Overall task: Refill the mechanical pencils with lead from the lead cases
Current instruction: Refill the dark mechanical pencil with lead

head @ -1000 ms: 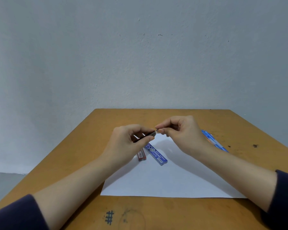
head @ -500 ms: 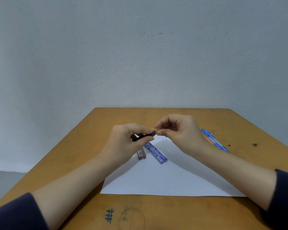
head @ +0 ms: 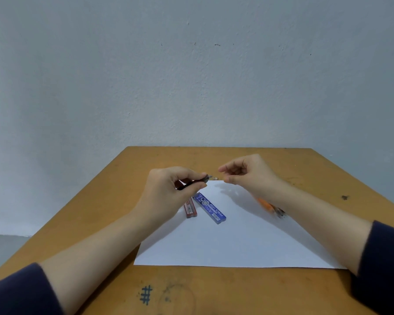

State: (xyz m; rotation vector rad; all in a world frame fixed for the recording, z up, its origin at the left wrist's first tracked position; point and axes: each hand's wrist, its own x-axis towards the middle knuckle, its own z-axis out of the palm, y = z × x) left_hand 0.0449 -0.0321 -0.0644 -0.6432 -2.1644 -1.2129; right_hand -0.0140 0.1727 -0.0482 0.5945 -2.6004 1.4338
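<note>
My left hand [head: 168, 189] grips a dark mechanical pencil [head: 203, 179] above the far edge of the white paper [head: 237, 242], its end pointing right. My right hand [head: 248, 176] is just to the right of that end, fingers curled. Its thumb and fingertips pinch a small grey cap piece [head: 215, 178] that is a short gap off the pencil. A blue lead case [head: 210, 209] and a red lead case [head: 190, 209] lie side by side on the paper below my left hand. An orange pencil [head: 268, 206] lies partly hidden under my right forearm.
The wooden table [head: 100, 212] ends at a grey wall behind. A black hash mark [head: 146, 294] is drawn near the front edge, and a dark spot [head: 345, 197] marks the right side.
My right hand has drawn away to the right from the pencil's end, taking the small cap piece with it. My left hand stays put with the pencil.
</note>
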